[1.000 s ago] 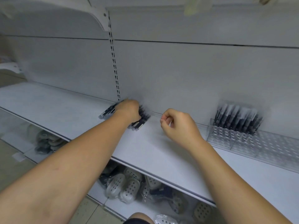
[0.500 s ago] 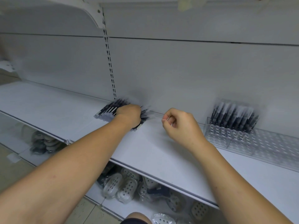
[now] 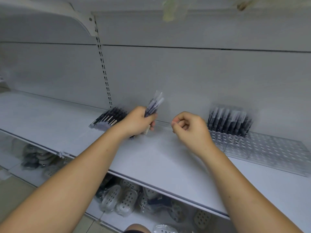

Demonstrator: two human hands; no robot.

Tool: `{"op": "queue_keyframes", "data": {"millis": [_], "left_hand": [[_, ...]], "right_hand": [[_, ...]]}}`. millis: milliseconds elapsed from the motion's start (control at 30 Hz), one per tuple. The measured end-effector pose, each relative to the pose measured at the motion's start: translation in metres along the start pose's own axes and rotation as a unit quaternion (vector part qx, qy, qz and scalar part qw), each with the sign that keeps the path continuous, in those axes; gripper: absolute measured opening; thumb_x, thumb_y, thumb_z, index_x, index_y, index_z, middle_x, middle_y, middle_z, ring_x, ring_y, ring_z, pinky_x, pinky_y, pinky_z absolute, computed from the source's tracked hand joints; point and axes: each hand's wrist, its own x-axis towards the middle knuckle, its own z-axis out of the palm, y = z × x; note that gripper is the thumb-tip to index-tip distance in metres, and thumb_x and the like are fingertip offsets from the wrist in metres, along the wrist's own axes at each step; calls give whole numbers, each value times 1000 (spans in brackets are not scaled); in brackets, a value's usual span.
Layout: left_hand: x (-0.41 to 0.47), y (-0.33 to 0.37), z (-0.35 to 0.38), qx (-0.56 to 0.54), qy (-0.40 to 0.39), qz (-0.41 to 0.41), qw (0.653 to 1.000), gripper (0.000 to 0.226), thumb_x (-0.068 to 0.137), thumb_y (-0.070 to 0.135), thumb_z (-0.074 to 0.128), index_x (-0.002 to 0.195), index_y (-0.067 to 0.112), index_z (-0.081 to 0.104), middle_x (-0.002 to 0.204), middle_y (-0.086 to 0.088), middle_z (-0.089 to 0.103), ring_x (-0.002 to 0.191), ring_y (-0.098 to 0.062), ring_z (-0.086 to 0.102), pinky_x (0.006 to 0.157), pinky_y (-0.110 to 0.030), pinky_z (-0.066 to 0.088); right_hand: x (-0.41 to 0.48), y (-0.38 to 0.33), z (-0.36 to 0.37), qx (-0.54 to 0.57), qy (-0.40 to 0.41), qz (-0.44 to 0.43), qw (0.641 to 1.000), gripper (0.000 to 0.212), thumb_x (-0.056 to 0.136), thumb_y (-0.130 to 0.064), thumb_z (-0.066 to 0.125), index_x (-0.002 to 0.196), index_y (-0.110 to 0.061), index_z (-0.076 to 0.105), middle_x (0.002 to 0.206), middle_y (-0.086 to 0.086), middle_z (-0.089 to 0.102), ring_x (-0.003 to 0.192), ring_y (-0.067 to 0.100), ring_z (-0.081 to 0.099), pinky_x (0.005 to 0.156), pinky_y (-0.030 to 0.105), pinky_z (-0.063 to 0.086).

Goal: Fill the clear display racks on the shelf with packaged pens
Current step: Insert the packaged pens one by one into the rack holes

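A pile of packaged pens lies flat on the white shelf by the back panel. My left hand grips a small bunch of packaged pens, lifted upright just right of the pile. My right hand hovers over the shelf with fingers curled and nothing visible in them. To its right stands a clear display rack with rows of holes; several packaged pens stand in its left end.
A slotted upright runs up the back panel behind the pile. A shelf bracket juts out at the top left. On the lower shelf lie bagged perforated white items.
My left hand has closed on a bunch of pens from the pile and raised it upright. My right hand has stayed in about the same place.
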Motion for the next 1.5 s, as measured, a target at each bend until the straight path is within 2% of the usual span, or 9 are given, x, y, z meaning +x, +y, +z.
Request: {"op": "queue_keyframes", "data": {"millis": [167,267,400,667,733,900,1033,1233,1500], "left_hand": [[-23,30,45,-191,-132,28,972,26,108,27,56,97,4,62,80,-15,62,67,-27,67,63,-35,58],[-30,50,76,-268,-184,42,945,20,109,22,53,113,4,63,88,-11,60,65,-22,59,66,-41,56],[-30,75,117,-293,-233,79,924,20,107,20,55,97,6,64,87,-10,64,63,-22,58,69,-43,56],[-19,121,176,-272,-210,98,934,37,110,29,49,101,-2,67,68,-2,71,51,-18,59,67,-44,58],[-11,123,181,-258,-206,99,939,40,110,29,49,94,-3,68,61,-5,67,49,-18,58,58,-35,59],[9,121,189,-290,-221,112,924,35,108,28,52,80,8,53,63,-3,49,52,-22,53,67,-47,62],[17,119,194,-300,-239,128,915,34,107,30,52,81,9,51,65,-3,42,56,-26,55,74,-59,62],[19,105,204,-369,-280,109,880,27,104,33,53,111,7,57,72,-2,41,53,-18,38,50,-31,40],[14,95,201,-399,-283,106,866,18,109,18,47,122,8,55,77,-4,46,57,-20,43,50,-30,39]], "right_hand": [[-8,-3,-41,66,51,25,996,8,94,-14,69,88,-18,71,79,15,71,63,19,61,63,38,54],[-18,-3,-72,95,49,41,993,5,96,-21,70,96,-18,74,82,0,75,63,4,64,59,21,51],[-32,5,-108,120,57,63,989,13,96,-20,72,89,-9,75,66,-2,68,55,5,59,54,18,46],[-41,38,-170,139,181,75,971,9,98,-19,70,92,-12,71,70,-5,72,61,10,65,54,22,46],[-35,42,-182,165,227,53,958,12,103,-19,63,97,-10,67,78,-1,75,65,17,70,54,25,48],[-10,54,-210,186,321,-40,928,11,107,-21,53,106,-12,60,81,8,73,57,24,68,48,27,43],[-2,72,-211,110,311,-73,941,10,109,-17,48,115,-14,55,89,27,67,67,27,69,53,17,46],[-13,112,-201,9,280,-56,958,18,106,-16,52,124,-21,55,85,1,71,71,16,71,71,27,54],[-11,121,-194,-60,221,-46,972,20,104,-15,56,121,-25,57,93,-3,71,83,18,71,78,34,59]]}}
